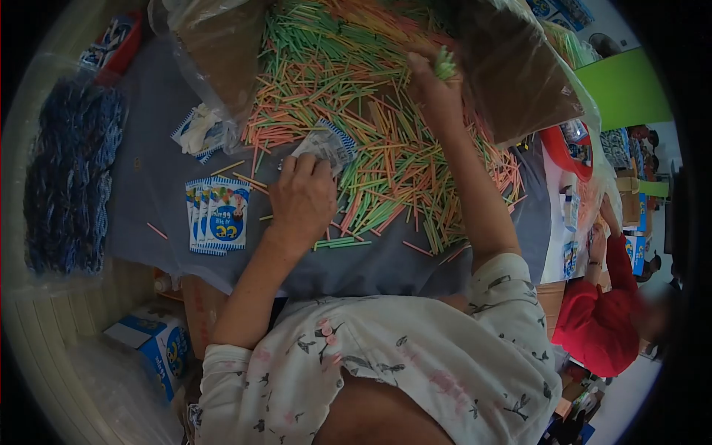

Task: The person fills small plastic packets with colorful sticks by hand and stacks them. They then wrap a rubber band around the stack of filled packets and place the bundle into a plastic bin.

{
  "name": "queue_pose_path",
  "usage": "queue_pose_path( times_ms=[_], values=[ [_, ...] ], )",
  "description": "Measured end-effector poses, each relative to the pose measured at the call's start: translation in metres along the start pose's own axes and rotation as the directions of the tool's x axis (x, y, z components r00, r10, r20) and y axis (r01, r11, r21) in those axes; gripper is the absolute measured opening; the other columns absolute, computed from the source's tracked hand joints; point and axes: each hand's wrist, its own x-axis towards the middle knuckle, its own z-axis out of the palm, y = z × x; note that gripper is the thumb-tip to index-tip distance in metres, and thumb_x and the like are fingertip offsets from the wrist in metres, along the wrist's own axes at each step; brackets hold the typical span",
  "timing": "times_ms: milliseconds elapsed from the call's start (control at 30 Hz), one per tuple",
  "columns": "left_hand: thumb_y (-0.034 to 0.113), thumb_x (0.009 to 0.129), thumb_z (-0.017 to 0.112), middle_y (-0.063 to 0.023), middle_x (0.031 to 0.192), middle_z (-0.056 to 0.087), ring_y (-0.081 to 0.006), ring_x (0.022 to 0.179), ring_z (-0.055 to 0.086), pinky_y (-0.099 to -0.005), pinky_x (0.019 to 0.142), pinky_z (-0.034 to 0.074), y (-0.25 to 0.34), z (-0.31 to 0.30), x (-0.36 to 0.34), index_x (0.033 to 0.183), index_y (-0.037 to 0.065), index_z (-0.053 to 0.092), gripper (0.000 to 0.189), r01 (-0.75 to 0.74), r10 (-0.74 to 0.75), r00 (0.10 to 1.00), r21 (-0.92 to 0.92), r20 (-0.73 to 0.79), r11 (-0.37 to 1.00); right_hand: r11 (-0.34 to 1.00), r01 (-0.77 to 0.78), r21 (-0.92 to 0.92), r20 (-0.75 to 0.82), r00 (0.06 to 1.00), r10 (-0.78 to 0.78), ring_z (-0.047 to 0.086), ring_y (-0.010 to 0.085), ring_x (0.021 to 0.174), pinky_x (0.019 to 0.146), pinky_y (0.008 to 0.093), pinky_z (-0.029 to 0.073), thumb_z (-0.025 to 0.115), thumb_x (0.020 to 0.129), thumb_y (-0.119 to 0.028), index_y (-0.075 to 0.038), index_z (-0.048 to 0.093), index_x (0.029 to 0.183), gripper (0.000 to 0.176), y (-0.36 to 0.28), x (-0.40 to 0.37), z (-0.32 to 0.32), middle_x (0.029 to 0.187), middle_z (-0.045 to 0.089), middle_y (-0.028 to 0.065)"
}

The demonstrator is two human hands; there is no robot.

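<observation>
A large heap of thin green, orange and pink sticks (386, 141) covers the table and spills out of an open, plastic-lined box. My right hand (437, 81) is at the upper right of the heap, closed round a small bunch of green sticks (445, 65). My left hand (302, 194) is at the heap's left edge, its fingers closed on the lower end of a clear and blue-edged packet (330, 146). Left of that hand lies a fanned stack of blue and white packets (217, 215). Further back is another packet (202, 132) with whitish crumpled material on it.
Brown box flaps (512, 70) in plastic flank the heap. Red baskets (567, 152) stand right and back left. A bag of dark blue packets (74, 178) lies far left. At right, a person in red sleeves (604, 311) works apart from my hands.
</observation>
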Motion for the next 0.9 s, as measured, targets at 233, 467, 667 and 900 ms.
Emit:
queue_pose_path(
  times_ms=[233,467,667,900],
  values=[
    [0.009,0.078,0.064,-0.0129,0.087,0.058,-0.0326,0.089,0.055,-0.0424,0.067,0.053,-0.007,-0.005,0.008,0.078,0.0,0.063,0.009,-0.009,0.01,1.0,0.022,-0.01,1.0,0.771,0.02,-0.637,0.146,0.985,0.095,0.061,0.017,0.086,0.084,0.0343,0.047,0.043,0.103,-0.04,-0.004,0.071,0.101,0.045,0.012,-0.007,-0.008,0.088,0.067,0.0049],
    [0.002,0.078,0.068,-0.0118,0.082,0.062,-0.0293,0.085,0.059,-0.0395,0.073,0.049,-0.019,-0.015,0.006,0.083,-0.002,0.069,0.006,0.024,-0.029,0.999,-0.137,-0.035,0.99,0.896,0.033,-0.443,0.253,0.963,0.09,0.054,0.0208,0.111,0.102,0.0363,0.036,0.014,0.103,-0.059,-0.004,0.069,0.112,0.078,0.004,-0.04,0.034,0.112,0.065,0.0077],
    [0.001,0.08,0.073,-0.0062,0.084,0.069,-0.0122,0.076,0.064,-0.0249,0.067,0.049,-0.039,-0.024,0.012,0.093,-0.003,0.072,0.014,0.382,-0.359,0.911,-0.745,0.204,0.546,0.994,-0.08,-0.081,0.368,0.924,0.104,0.051,0.0251,0.122,0.11,0.0395,0.033,0.015,0.104,-0.057,-0.001,0.064,0.12,0.075,-0.001,-0.056,0.076,0.122,0.062,0.0109],
    [-0.002,0.075,0.076,-0.0071,0.087,0.069,-0.0127,0.079,0.064,-0.0263,0.07,0.05,-0.034,-0.018,0.01,0.095,-0.003,0.073,0.02,0.238,-0.397,0.917,-0.847,0.035,0.474,0.973,0.155,-0.173,0.486,0.872,-0.052,0.05,0.0264,0.125,0.111,0.0404,0.033,0.025,0.105,-0.053,0.0,0.065,0.115,0.067,0.014,-0.058,0.098,0.12,0.063,0.0115]
  ],
)
